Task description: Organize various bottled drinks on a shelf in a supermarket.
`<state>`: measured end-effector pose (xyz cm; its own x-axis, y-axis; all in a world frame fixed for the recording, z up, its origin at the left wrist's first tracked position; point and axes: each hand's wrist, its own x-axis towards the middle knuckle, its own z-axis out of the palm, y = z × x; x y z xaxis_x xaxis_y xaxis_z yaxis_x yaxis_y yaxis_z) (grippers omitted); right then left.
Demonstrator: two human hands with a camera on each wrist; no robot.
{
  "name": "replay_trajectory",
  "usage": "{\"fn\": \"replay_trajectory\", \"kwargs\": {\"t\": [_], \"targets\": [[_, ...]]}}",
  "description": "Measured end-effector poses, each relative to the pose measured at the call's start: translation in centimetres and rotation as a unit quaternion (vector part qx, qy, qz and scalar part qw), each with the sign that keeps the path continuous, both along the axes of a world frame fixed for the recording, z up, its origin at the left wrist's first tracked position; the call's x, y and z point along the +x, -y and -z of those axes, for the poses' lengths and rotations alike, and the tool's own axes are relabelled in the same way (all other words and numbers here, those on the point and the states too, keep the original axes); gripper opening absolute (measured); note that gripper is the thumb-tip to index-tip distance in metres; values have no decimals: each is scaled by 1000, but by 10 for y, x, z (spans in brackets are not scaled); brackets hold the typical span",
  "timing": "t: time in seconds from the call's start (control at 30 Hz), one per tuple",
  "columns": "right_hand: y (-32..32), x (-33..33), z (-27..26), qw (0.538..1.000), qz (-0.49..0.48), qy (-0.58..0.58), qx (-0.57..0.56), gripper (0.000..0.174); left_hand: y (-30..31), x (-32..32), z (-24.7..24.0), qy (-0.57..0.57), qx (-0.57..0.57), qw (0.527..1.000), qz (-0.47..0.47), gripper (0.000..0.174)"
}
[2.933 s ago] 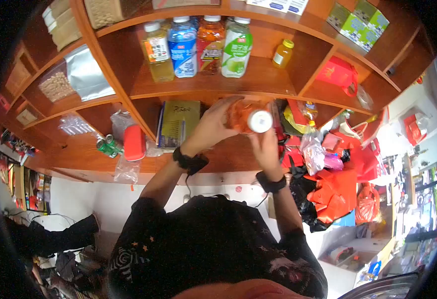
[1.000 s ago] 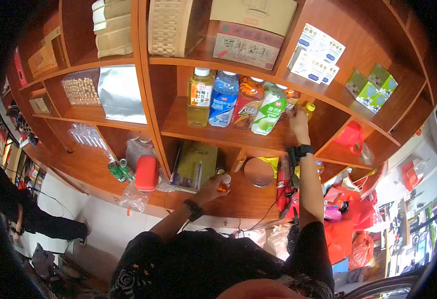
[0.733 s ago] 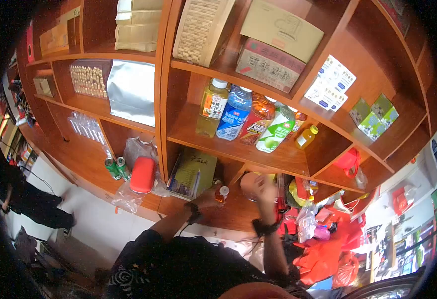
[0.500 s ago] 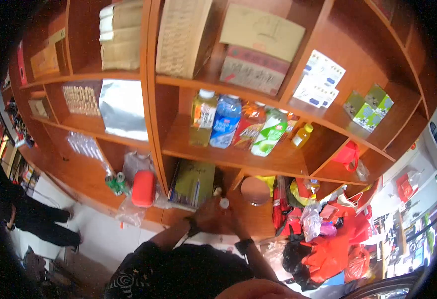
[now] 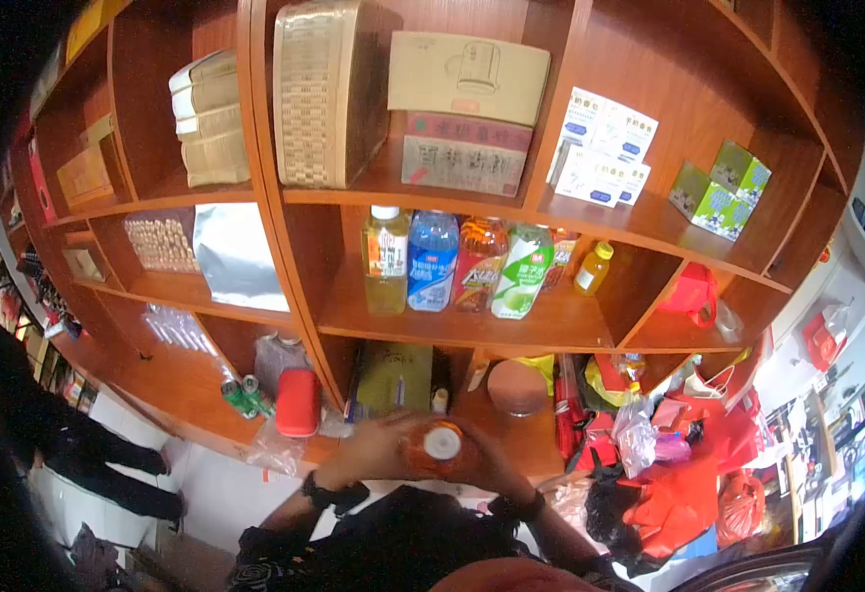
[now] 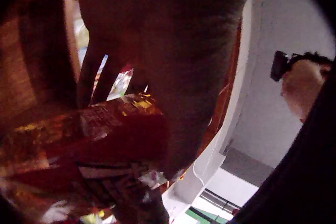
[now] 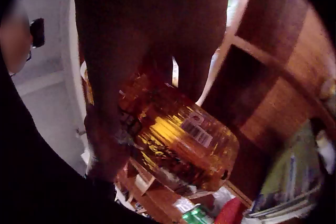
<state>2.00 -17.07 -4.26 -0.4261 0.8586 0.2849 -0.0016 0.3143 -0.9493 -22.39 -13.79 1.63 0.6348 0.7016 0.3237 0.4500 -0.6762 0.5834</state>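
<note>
Both hands hold a plastic drink bottle [image 5: 421, 456] of orange-red liquid low in front of the body, its white cap toward the head camera. The left hand [image 5: 378, 449] grips its left side, and the right hand [image 5: 490, 466] grips the other. In the left wrist view, the bottle [image 6: 115, 134] shows a dark red label under the shadowed left hand [image 6: 157, 71]. Amber sides and a barcode show on the bottle [image 7: 184, 134] in the right wrist view, with the right hand [image 7: 136, 35] around its upper part. Some fingers are hidden behind it.
Above, a shelf holds a yellow tea bottle [image 5: 386, 266], a blue bottle [image 5: 433, 266], a red-labelled bottle [image 5: 480, 271], a green-labelled bottle [image 5: 524, 276] and a small yellow-capped bottle [image 5: 593, 268]. A notebook [image 5: 393, 380], red case [image 5: 297, 403] and round brown lid [image 5: 518, 387] lie below.
The right hand has come down from the shelf beside the small yellow-capped bottle and joined the left hand on the drink bottle. That bottle is now nearer the body.
</note>
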Motion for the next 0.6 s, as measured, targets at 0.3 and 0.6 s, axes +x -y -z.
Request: {"fn": "replay_trajectory", "kwargs": {"t": [0.3, 0.6], "targets": [[-19, -18, -87, 996, 78, -20, 41, 117, 24, 13, -114, 201, 85, 971, -95, 86], [-45, 66, -121, 941, 255, -72, 210, 87, -36, 128, -76, 375, 13, 927, -20, 63]]}}
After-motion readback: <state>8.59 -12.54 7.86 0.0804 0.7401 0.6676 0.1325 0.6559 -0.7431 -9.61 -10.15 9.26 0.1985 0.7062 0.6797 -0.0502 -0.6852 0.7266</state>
